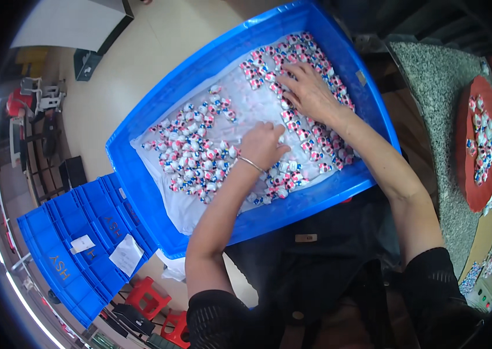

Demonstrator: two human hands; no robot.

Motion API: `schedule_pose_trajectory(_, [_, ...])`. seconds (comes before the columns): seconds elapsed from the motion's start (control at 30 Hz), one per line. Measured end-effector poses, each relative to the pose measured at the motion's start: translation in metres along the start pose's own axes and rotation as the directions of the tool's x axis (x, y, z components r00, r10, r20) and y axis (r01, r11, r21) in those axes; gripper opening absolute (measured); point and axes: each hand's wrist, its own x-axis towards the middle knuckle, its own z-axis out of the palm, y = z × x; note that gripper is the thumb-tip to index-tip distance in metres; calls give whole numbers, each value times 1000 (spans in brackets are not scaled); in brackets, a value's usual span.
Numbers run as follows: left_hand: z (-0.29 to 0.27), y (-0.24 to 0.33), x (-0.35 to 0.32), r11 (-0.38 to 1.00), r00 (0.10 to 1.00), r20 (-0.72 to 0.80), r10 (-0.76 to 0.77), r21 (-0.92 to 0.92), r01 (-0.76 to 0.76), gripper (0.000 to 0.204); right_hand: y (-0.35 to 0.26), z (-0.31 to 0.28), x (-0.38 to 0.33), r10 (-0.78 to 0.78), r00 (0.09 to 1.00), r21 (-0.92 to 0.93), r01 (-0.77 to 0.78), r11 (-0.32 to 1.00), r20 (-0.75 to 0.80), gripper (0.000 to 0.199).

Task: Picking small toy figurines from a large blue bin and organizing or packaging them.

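Observation:
A big blue plastic bin (170, 78) lies in front of me, lined with a white sheet (250, 107). Many small figurines, white with pink, blue and black parts, cover much of the sheet. One group of figurines (190, 154) lies at the left, another along the right side. Over the middle of the sheet, my left hand (262, 145) has its fingers curled down, and its fingertips are hidden. My right hand (311, 93) reaches over the figurines at the far right, fingers spread and touching or just above them. Nothing shows in its grasp.
Blue crates (77, 244) with paper slips stand left of the bin. Red stools (148, 299) are below them. At the right, a speckled worktop (426, 104) borders a red-brown tray (470, 174) of similar figurines, with more heaped beyond it.

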Motion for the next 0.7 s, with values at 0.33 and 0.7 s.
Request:
schedule_pose_trajectory(0.33, [6, -41, 4, 549, 904, 44, -426, -781, 297, 24, -6, -2, -8, -81, 996, 21, 80, 997, 25, 33])
schedule_pose_trajectory(0.7, [21, -56, 54, 989, 842, -539, -38, -142, -46, 23, -8, 6, -11, -90, 995, 33, 89, 996, 49, 26])
